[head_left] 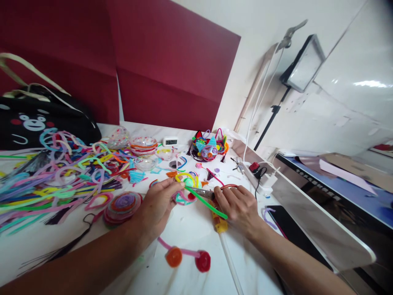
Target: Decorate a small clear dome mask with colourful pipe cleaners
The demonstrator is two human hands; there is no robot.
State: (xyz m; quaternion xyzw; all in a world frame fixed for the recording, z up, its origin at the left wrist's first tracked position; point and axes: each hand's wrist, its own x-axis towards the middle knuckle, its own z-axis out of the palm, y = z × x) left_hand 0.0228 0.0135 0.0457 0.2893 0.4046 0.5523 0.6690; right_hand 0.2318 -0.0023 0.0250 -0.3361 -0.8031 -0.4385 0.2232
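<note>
My left hand [161, 200] is closed in a pinch on a green pipe cleaner [208, 203], whose free end slants down to the right. In my right hand [238, 205] are scissors [202, 192], their blades reaching left across the pipe cleaner close to my left fingertips. Whether the blades touch it, I cannot tell. A curved yellow pipe cleaner [187, 175] shows just beyond the fingers. Under my right hand lies a yellow glue gun [220, 223], partly hidden, with a clear glue stick [230, 262] trailing from it. Nearer me, a pink pipe cleaner [187, 251] bears an orange coil [174, 257] and a red coil [203, 261].
Loose pipe cleaners [70, 176] heap on the left beside a black bag [37, 119]. A coiled disc [123, 207] lies by my left forearm. Decorated balls [209, 149] and a small clock [170, 141] stand behind. A power strip [259, 180] and phone [294, 233] lie right.
</note>
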